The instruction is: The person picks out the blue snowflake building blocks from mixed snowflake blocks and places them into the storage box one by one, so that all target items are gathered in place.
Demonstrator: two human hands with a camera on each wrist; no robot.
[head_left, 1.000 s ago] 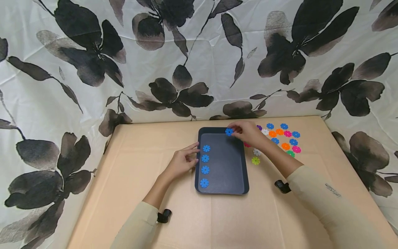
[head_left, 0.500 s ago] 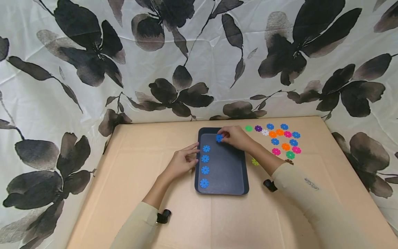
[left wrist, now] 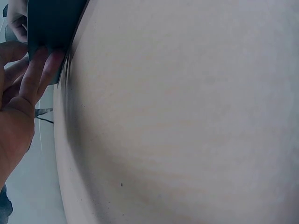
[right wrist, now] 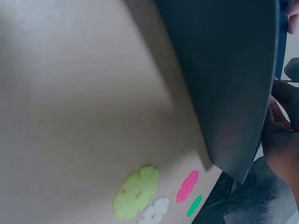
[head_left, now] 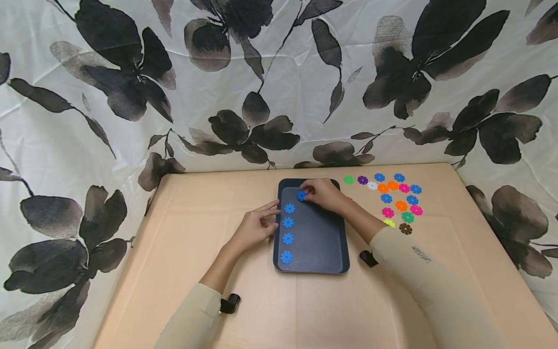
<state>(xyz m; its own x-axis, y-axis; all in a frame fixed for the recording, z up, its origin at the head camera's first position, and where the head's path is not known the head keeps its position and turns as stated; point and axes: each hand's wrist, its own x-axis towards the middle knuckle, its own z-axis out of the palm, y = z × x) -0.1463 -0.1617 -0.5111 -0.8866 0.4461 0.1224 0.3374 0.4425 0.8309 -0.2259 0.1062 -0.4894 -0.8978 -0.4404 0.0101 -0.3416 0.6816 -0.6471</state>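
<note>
A dark tray (head_left: 324, 252) lies on the tan table, with several blue flower-shaped discs (head_left: 287, 222) in a column along its left side. My right hand (head_left: 320, 195) pinches another blue disc (head_left: 301, 195) over the tray's far left part, just above that column. My left hand (head_left: 255, 227) rests at the tray's left rim, fingers straight and touching the edge (left wrist: 51, 46). In the right wrist view the tray's side (right wrist: 224, 84) fills the upper right.
Loose discs in blue, orange, pink, green, purple, white and brown (head_left: 401, 205) lie scattered right of the tray. Yellow-green (right wrist: 136, 192), white and pink discs show in the right wrist view. A flower-patterned cloth hangs behind and beside the table.
My right hand has carried the blue disc from the tray's far right corner leftward and down toward the top of the blue column. The left hand has stayed put.
</note>
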